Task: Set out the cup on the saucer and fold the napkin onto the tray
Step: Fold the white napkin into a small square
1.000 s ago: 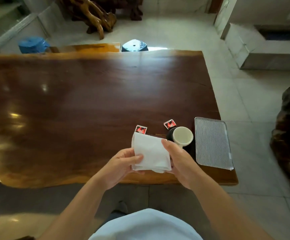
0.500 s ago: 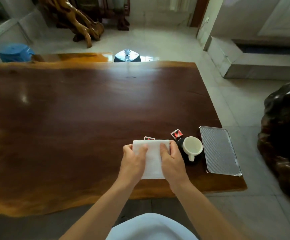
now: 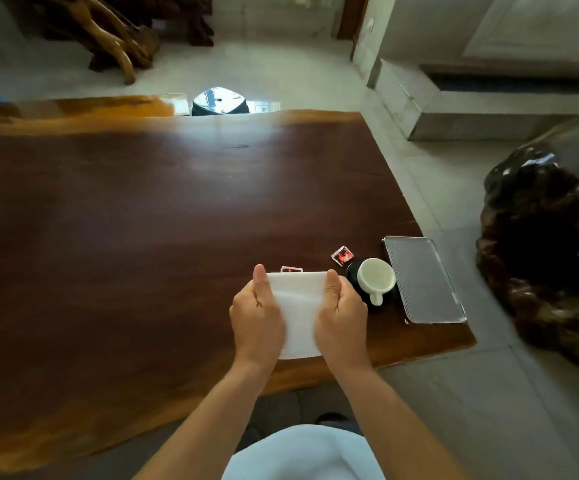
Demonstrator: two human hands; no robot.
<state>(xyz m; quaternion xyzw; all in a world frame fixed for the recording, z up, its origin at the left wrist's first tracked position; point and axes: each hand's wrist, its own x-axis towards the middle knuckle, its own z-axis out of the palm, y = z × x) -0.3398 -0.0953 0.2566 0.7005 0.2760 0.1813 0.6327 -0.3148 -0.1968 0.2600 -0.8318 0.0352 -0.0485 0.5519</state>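
Observation:
A white napkin [image 3: 298, 306] lies folded into a rectangle near the table's front edge. My left hand [image 3: 256, 313] grips its left side, thumb on top. My right hand [image 3: 341, 315] grips its right side the same way. Just to the right, a white cup [image 3: 375, 278] stands on a dark saucer [image 3: 352, 275], handle pointing toward me. A ribbed silver tray [image 3: 423, 280] lies further right by the table's corner, with nothing on it.
Two small red-and-white packets lie on the dark wooden table [image 3: 142, 220]: one [image 3: 342, 255] behind the saucer, one [image 3: 291, 269] half hidden behind the napkin. A dark carved root stump [image 3: 544, 251] stands on the floor to the right. Stools stand beyond the far edge.
The napkin went from held up loosely in front of me down to the table. Both hands slid to its sides. The cup, saucer and tray stayed put.

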